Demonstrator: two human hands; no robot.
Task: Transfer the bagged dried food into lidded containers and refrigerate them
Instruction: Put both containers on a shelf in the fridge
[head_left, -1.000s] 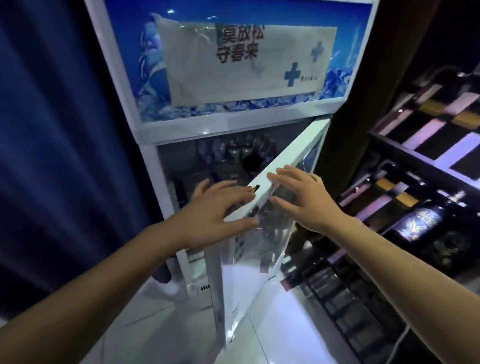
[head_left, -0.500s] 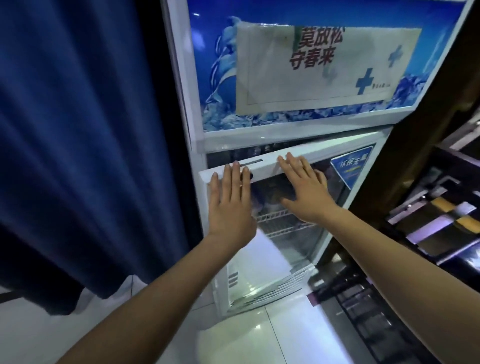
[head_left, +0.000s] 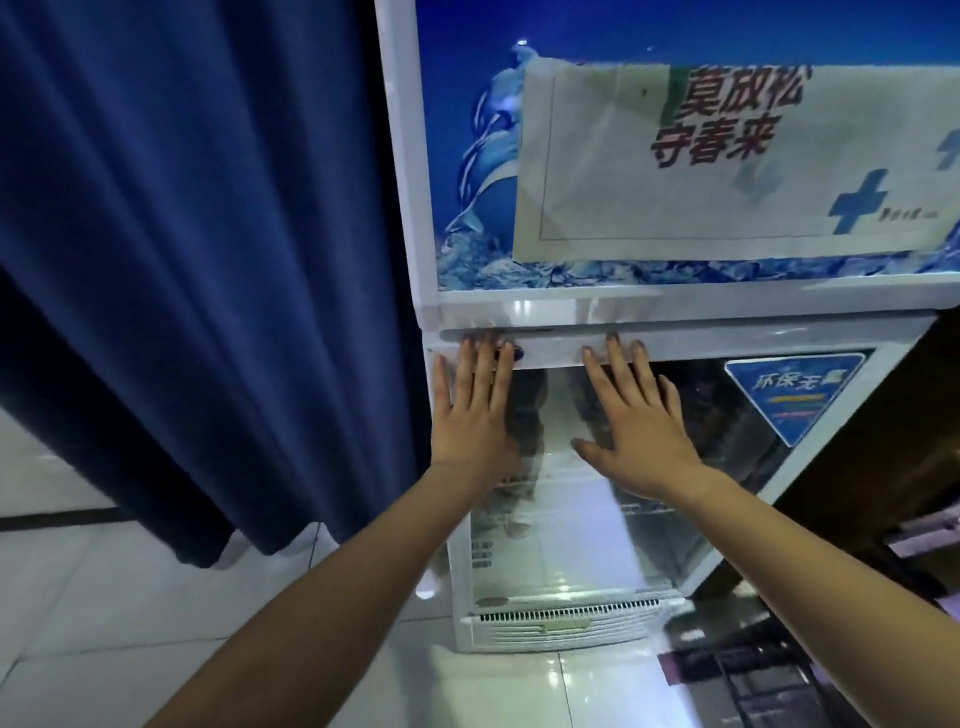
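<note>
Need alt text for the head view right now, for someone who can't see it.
Both hands, left hand and right hand, press flat on the glass door of a white fridge, which looks shut. A blue curtain hangs to its left.

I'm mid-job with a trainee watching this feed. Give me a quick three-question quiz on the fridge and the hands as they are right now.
1. True or false: both the left hand and the right hand lie flat, fingers straight, against the glass fridge door.
2. What hangs directly to the left of the fridge? A) a blue curtain B) a wooden shelf C) a mirror
3. Fill in: the fingertips of both hands reach the door's white top ______.

Key
1. True; neither hand holds anything.
2. A.
3. Frame; the door looks flush with the cabinet, with no gap visible.
</note>
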